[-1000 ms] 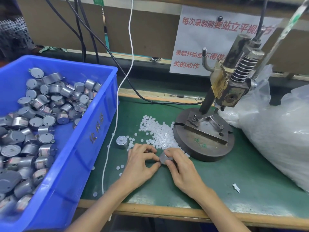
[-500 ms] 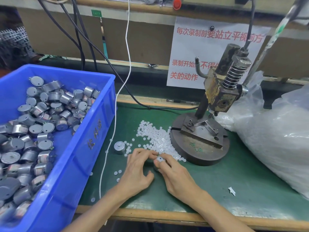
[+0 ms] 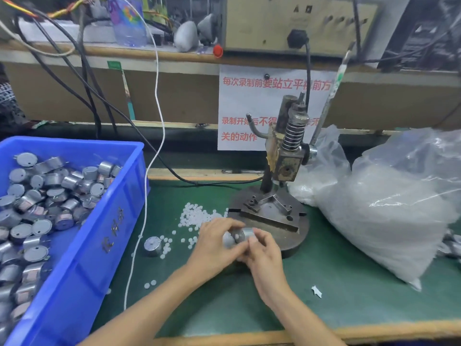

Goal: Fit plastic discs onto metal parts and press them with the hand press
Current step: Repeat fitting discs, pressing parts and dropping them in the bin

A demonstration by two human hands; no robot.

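Both hands meet over the green mat (image 3: 349, 295), and the metal part (image 3: 245, 233) sits between their fingertips, lifted just in front of the round base of the hand press (image 3: 284, 156). The left hand (image 3: 214, 248) curls its fingers over the part's near face, while the right hand (image 3: 264, 255) pinches its silver side with thumb and forefinger. Motion blur hides whether a disc is seated on it. Just beyond the left fingers lies the loose pile of plastic discs (image 3: 197, 216), with strays trailing toward a second metal part (image 3: 152, 245) standing alone on the mat, left of the left hand. Farther left, past the white cord (image 3: 144, 221), the blue bin (image 3: 117, 221) holds many more parts. Well to the right of the right fingers slumps a clear bag (image 3: 386, 216) of white pieces.
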